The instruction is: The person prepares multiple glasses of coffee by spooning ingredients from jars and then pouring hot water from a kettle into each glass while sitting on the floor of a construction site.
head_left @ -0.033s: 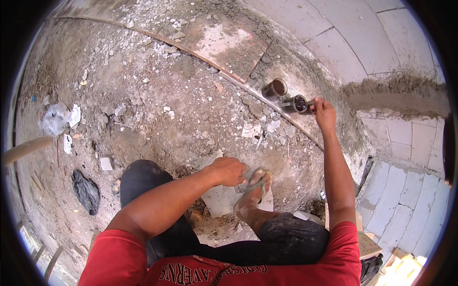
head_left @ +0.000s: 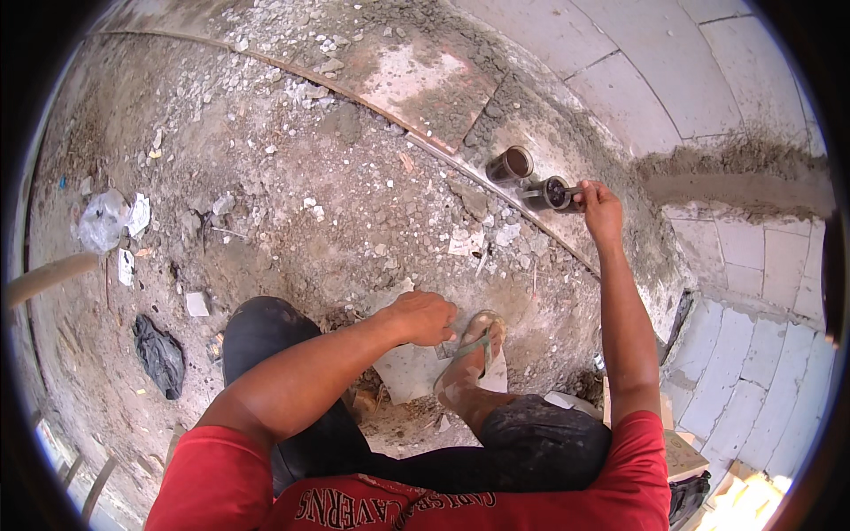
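Pinching a slim dark handle (head_left: 575,190), your right hand (head_left: 601,208) is beside a dark, round-mouthed mug (head_left: 547,196). Your left hand (head_left: 425,319) curls, contents unclear.

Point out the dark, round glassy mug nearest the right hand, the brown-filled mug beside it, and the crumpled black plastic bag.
Dark, round glassy mug (head_left: 537,196), head view: side wall.
Brown-filled mug (head_left: 498,167), head view: side wall.
Crumpled black plastic bag (head_left: 159,357), head view: middle folds.
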`<control>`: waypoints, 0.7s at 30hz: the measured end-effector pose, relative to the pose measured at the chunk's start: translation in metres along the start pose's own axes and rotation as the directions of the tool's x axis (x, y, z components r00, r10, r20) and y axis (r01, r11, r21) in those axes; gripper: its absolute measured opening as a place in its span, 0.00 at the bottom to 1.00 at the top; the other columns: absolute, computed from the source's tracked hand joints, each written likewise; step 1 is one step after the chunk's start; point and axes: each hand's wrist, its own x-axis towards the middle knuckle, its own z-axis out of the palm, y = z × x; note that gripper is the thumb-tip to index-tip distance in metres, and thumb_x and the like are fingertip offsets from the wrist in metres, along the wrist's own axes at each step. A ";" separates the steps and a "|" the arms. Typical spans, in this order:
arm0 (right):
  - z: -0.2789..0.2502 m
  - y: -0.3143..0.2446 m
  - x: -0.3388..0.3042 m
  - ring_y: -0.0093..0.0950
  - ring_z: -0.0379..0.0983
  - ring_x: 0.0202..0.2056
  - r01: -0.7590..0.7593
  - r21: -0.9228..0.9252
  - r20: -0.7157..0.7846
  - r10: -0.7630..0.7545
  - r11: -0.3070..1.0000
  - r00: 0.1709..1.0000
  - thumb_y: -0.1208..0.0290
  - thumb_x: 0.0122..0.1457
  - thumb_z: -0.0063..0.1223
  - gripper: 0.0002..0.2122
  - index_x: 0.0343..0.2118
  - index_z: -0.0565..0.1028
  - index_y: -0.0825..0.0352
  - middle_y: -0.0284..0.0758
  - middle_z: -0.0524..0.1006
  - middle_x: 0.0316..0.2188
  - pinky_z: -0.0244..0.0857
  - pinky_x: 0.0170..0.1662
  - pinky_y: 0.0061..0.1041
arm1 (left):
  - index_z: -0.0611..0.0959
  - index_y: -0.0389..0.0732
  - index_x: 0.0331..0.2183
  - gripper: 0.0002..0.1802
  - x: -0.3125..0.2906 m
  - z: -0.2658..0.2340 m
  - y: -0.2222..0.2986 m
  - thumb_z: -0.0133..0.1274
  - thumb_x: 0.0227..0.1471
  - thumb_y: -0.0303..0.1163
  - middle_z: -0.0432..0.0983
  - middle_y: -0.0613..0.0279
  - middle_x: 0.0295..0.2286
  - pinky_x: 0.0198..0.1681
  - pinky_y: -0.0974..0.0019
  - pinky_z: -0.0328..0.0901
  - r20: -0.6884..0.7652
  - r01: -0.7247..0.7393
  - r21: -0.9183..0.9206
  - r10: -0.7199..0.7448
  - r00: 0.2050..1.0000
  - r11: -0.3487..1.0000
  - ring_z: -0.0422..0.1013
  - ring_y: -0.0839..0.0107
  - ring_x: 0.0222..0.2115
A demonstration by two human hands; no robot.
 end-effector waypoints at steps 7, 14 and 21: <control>0.001 -0.005 0.004 0.17 0.73 0.23 -0.033 -0.034 0.012 0.033 0.999 0.999 0.61 0.67 0.53 0.13 0.39 0.82 0.66 0.30 0.82 0.23 0.68 0.29 0.21 | 0.82 0.41 0.45 0.22 0.000 0.001 -0.004 0.60 0.55 0.46 0.80 0.49 0.41 0.47 0.49 0.69 -0.011 -0.002 -0.008 0.002 1.000 1.000 0.75 0.49 0.45; -0.003 -0.007 0.003 0.18 0.74 0.23 -0.022 -0.004 0.035 0.022 1.000 0.999 0.60 0.67 0.52 0.13 0.39 0.82 0.66 0.30 0.82 0.23 0.68 0.29 0.21 | 0.82 0.41 0.45 0.22 0.000 0.000 -0.004 0.60 0.55 0.46 0.80 0.49 0.41 0.47 0.49 0.69 -0.012 -0.010 0.000 0.010 1.000 1.000 0.75 0.48 0.45; -0.003 -0.007 0.003 0.18 0.74 0.23 -0.012 0.003 0.048 0.011 1.000 0.999 0.60 0.67 0.52 0.13 0.40 0.82 0.65 0.30 0.82 0.24 0.69 0.30 0.21 | 0.83 0.41 0.44 0.22 0.003 0.004 -0.007 0.60 0.54 0.46 0.80 0.50 0.40 0.47 0.49 0.69 -0.025 -0.022 -0.004 0.022 0.999 1.000 0.75 0.49 0.44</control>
